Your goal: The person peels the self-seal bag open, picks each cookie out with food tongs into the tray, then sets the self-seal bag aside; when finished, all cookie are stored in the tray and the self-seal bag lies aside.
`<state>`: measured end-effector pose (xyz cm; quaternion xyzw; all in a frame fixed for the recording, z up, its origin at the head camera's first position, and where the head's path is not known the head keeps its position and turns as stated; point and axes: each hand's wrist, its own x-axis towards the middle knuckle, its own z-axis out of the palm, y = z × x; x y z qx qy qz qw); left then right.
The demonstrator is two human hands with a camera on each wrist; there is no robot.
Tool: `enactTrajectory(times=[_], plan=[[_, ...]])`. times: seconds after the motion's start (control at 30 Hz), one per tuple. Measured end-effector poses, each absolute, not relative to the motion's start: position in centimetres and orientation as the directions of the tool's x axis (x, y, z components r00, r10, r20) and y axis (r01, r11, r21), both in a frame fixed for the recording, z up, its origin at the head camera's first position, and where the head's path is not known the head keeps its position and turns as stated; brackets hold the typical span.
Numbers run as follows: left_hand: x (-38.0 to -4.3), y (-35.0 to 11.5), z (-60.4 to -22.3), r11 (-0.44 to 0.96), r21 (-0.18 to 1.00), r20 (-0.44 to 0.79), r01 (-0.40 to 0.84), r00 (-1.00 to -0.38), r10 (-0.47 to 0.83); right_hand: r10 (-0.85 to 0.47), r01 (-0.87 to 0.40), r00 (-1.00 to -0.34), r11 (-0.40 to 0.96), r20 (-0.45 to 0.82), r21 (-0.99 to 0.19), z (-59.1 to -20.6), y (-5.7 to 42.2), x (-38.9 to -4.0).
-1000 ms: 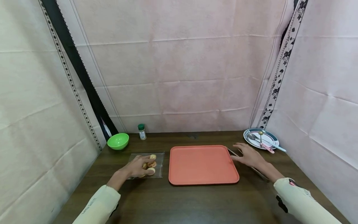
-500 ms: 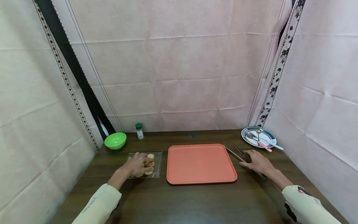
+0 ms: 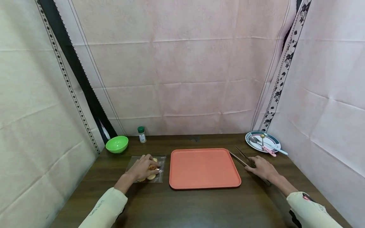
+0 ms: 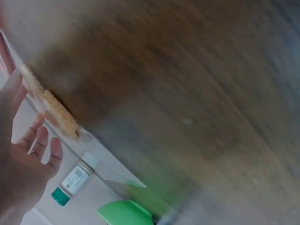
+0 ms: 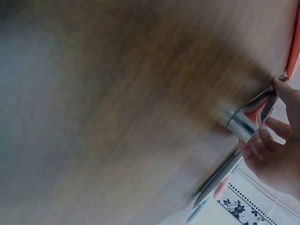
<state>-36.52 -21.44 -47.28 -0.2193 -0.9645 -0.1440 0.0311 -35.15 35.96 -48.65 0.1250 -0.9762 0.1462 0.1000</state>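
Right hand [image 3: 263,167] grips silver metal tongs [image 5: 241,126]; left hand [image 3: 141,168] covers clear plastic bag [image 3: 161,162] of golden cookies [image 4: 61,112], finger closure indeterminate.

Head view: high, set back, facing forward and down over table [image 3: 182,205]. Wrist views: close, low, tilted, left hand [image 4: 23,173] and right hand [image 5: 281,161] at side edges. Head shares bowl [image 4: 123,212], bottle [image 4: 74,182] with left wrist, tongs [image 5: 243,125] with right.
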Motion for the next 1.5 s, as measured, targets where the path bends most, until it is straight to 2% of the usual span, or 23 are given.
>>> enactTrajectory(times=[0.27, 0.5, 0.77, 1.1, 1.27, 1.5], plan=[[-36.7, -21.5, -47.7, 0.843, 0.299, 0.172, 0.447, -0.894, 0.413, -0.213, -0.272, -0.951, 0.923, 0.226, -0.273, -48.8, 36.0, -35.2], [-36.8, -21.6, -47.1, 0.79, 0.314, 0.241, 0.526, -0.849, 0.47, -0.221, -0.288, -0.944, 0.915, 0.245, -0.282, -48.6, 36.1, -35.0], [-37.0, -22.0, -46.2, 0.775, 0.337, 0.24, 0.534, -0.845, 0.478, -0.228, -0.297, -0.94, 0.914, 0.254, -0.278, -48.2, 36.1, -34.8], [-36.7, -22.3, -45.7, 0.774, 0.363, 0.261, 0.519, -0.854, 0.45, -0.292, -0.401, -0.886, 0.872, 0.36, -0.281, -46.8, 35.4, -35.0], [-36.6, -22.7, -45.6, 0.775, 0.37, 0.266, 0.512, -0.858, 0.44, -0.353, -0.487, -0.843, 0.823, 0.406, -0.294, -45.7, 33.8, -34.9], [-36.4, -22.8, -45.5, 0.762, 0.388, 0.252, 0.519, -0.855, 0.454, -0.406, -0.535, -0.816, 0.8, 0.412, -0.272, -44.6, 30.7, -34.7]])
